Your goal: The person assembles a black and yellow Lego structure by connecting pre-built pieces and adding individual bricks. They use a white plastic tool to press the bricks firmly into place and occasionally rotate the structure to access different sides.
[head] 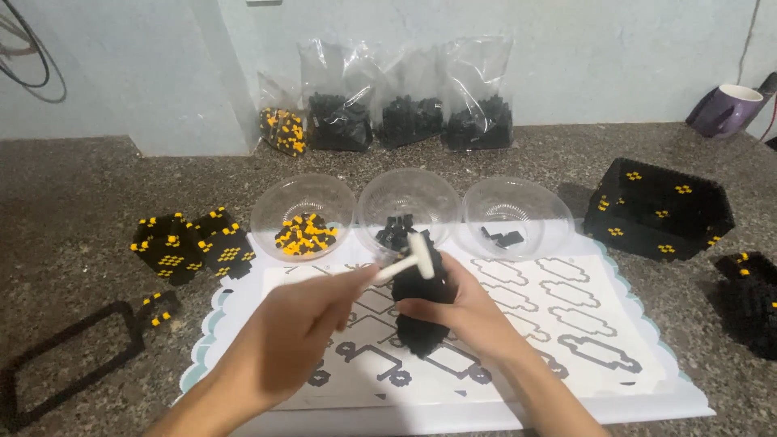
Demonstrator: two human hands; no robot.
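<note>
My left hand [295, 320] holds a small white hammer [407, 260], its head resting on top of a black brick block [421, 316]. My right hand [461, 303] grips that black block from the right and holds it upright over a white instruction sheet [566, 324] with printed outlines. Just beyond my hands stand three clear plastic bowls: one with yellow and black bricks [303, 218], one with black bricks [409, 206], and one with a few black pieces [514, 214].
Built black-and-yellow blocks [190, 243] sit at the left beside a flat black frame [73, 352]. An open black brick box [660, 209] and another black piece [749, 299] lie at the right. Bags of bricks [405, 105] lean on the wall. A purple mug [728, 109] stands far right.
</note>
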